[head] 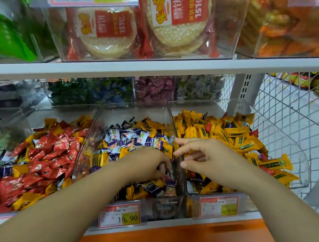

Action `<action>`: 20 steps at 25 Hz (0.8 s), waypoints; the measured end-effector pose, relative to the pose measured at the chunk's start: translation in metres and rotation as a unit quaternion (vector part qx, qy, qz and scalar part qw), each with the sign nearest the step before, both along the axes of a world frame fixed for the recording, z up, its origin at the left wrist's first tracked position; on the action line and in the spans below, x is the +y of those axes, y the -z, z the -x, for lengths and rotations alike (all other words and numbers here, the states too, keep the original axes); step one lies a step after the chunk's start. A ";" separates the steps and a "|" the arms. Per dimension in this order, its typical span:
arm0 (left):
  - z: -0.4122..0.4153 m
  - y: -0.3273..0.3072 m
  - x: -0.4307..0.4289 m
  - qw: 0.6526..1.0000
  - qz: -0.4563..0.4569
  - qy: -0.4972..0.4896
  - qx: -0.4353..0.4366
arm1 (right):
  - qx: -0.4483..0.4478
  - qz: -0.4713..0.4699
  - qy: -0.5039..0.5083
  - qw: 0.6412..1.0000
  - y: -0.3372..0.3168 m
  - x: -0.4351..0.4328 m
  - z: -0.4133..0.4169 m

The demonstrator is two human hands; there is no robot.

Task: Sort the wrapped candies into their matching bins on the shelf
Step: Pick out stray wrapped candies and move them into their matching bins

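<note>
Two hands at work: left hand (152, 164) curled, contents unclear, in the middle bin (89, 137); right hand (209, 158) at three o'clock, fingers loosely apart, best pinching one stray wrapper per pass.

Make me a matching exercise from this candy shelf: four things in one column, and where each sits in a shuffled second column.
Column one:
1. red candies
2. left hand
3. rice cracker packs
4. purple candies

Column two:
A. upper shelf
B. left front bin
C. back row bin
D. dug into the middle front bin

Pairs: 1-B, 2-D, 3-A, 4-C
</note>
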State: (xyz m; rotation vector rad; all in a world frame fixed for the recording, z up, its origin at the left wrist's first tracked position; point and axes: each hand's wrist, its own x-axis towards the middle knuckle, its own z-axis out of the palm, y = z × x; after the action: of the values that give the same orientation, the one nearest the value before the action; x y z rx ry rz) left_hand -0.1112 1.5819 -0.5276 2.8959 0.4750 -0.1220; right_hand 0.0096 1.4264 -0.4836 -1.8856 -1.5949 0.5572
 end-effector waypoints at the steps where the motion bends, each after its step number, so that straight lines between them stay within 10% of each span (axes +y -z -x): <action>1: 0.001 -0.001 0.000 1.000 0.007 -0.004 -0.011 | -0.002 0.000 0.000 1.000 0.000 0.000 0.000; 11: -0.004 -0.028 0.016 0.960 0.078 -0.131 -0.235 | 0.021 -0.007 -0.003 1.000 -0.001 0.001 0.000; 20: -0.011 -0.013 0.016 0.987 0.076 -0.046 -0.133 | 0.036 -0.002 -0.004 0.999 0.001 0.000 -0.001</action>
State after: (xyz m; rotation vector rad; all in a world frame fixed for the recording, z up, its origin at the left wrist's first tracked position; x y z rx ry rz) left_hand -0.1007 1.5977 -0.5144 2.6812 0.5228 0.2283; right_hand 0.0111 1.4266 -0.4842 -1.8373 -1.5559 0.6184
